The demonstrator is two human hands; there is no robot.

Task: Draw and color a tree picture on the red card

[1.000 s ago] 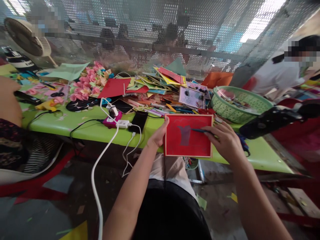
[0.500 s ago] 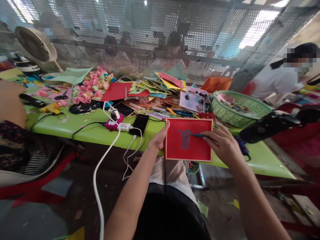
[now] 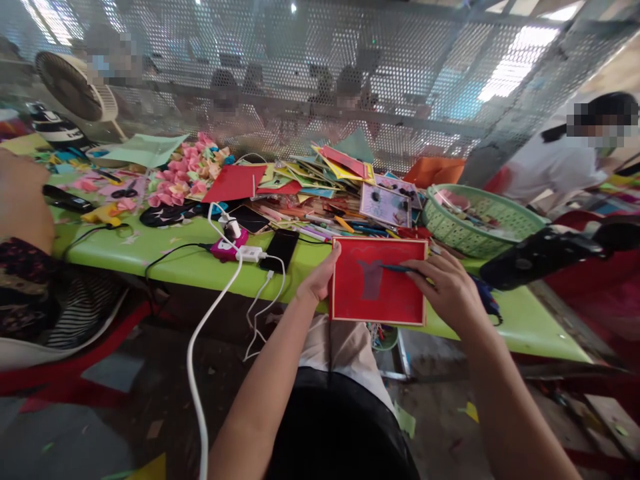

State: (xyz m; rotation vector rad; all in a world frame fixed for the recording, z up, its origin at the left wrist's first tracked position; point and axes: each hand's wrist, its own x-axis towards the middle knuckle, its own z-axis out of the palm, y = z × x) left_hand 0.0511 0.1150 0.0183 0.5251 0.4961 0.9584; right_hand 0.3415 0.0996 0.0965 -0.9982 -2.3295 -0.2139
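Observation:
A red panel with a pale wooden frame is tilted toward me at the table's near edge. My left hand grips its left side, thumb on the frame and the other fingers hidden behind. On the red surface is a dull purple, tree-trunk-like shape with faint cloudy lines above it. My right hand pinches a slim dark blue pencil or pen. Its tip points left, at the upper right of the purple shape; whether it touches the surface I cannot tell.
Behind the panel lie heaps of coloured paper cards and pencils. A green basket and a black object stand to the right. A phone, a purple power adapter and a white cable lie left. Other people sit nearby.
The view has shifted very slightly. The pencil tip sits marginally higher on the purple shape; both hands keep their holds.

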